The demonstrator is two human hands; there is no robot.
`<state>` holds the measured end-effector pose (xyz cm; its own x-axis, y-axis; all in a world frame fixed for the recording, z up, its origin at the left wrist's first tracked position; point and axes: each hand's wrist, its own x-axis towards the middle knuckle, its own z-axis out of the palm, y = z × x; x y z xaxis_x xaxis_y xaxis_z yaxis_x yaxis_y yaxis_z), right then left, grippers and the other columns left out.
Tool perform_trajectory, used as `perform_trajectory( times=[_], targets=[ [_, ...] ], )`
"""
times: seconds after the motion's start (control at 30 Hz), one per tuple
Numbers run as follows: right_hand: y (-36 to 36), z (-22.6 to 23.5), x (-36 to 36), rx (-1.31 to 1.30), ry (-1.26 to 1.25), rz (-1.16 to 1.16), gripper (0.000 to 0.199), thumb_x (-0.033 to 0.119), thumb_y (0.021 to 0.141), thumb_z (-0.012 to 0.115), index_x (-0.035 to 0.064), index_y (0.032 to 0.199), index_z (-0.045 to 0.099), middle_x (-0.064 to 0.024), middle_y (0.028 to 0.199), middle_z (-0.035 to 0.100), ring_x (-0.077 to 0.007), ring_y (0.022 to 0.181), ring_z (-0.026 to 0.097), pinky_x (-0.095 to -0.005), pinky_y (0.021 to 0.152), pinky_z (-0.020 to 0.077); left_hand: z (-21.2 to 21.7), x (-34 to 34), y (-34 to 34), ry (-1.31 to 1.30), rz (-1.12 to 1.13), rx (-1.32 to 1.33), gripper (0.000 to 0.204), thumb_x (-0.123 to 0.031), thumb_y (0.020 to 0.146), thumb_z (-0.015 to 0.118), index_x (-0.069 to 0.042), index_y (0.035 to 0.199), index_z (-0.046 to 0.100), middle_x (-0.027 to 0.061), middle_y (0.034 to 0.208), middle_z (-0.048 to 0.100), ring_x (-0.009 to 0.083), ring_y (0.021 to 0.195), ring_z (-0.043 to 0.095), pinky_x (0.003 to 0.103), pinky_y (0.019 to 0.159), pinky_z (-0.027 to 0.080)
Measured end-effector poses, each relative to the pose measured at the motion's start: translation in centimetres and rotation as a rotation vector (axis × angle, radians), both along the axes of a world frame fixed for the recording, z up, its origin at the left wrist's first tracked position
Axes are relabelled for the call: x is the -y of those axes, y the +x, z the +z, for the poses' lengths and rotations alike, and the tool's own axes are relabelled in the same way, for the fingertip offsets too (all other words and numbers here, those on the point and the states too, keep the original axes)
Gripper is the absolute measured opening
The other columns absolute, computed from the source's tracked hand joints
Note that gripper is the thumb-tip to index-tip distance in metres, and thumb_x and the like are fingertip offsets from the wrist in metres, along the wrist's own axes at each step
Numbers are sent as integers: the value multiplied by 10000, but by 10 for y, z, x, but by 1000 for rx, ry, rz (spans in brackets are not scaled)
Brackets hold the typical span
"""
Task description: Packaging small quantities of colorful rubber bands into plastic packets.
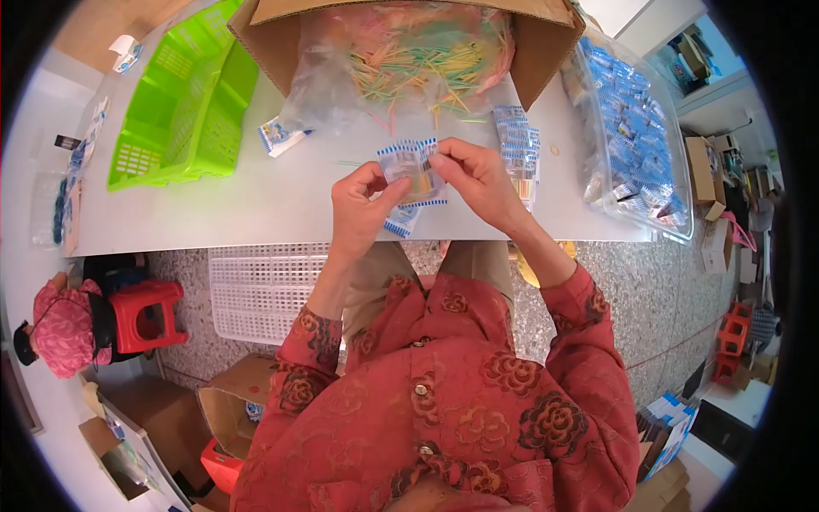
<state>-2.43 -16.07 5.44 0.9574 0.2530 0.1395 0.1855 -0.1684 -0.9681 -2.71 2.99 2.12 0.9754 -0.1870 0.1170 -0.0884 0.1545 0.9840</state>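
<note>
Between my two hands is a small clear packet [409,162] with blue striped ends and colourful thin sticks showing inside. My left hand [362,203] pinches its left side, thumb across the front. My right hand [478,177] grips its upper right edge between thumb and fingers. Under it, at the table's front edge, lies another blue-and-white packet [401,224], partly covered. A row of overlapping packets [519,141] lies just right of my right hand. Beyond my hands, thin pastel sticks [418,72] spill in a clear plastic bag [320,98] inside an open cardboard box [546,51].
A bright green basket [217,128] stands on the left of the white table [281,200], with a blue-and-white packet [277,136] beside it. A clear bin [601,183] full of blue packets stands at the right. Below are a white crate [256,290] and a red stool [141,311], a person [68,328] nearby.
</note>
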Motion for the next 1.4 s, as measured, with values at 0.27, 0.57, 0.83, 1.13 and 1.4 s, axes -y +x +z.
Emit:
perform_trajectory(
  times=[0.27,0.57,0.83,1.13,1.4],
  targets=[
    [-37,-18,28,-149,-9,7,201,74,848,630,-3,1034,630,2,872,632,-54,795,550,-224,716,465,-19,21,-20,154,-68,18,141,-54,775,702,3,885,636,28,789,655,63,705,577,220,647,462],
    [-51,-74,122,-249,-181,-324,212,49,832,635,-13,1034,622,-15,785,626,-55,735,538,-236,638,463,-47,0,-10,491,220,217,206,-46,777,688,-17,974,633,41,913,654,124,786,588,252,733,473],
    [-48,-89,112,72,-425,-586,376,19,762,675,11,1118,558,-58,978,568,-110,682,525,-242,616,460,-62,-3,-15,894,350,389,433,-165,672,767,-43,1060,621,88,1120,564,291,1066,490,383,878,392],
    [-56,-68,76,426,-530,-687,403,-14,758,651,61,1146,571,-92,1155,534,-169,917,554,-264,674,476,-63,-1,-18,921,430,474,409,-142,642,791,-61,1021,658,62,1079,587,245,1006,518,349,837,402],
    [-23,-72,6,392,-407,-307,344,51,777,664,52,1112,588,-117,1158,549,-272,1025,554,-345,818,478,-65,3,-15,764,456,509,254,-22,661,755,-60,891,656,45,873,623,221,849,556,322,782,426]
  ],
)
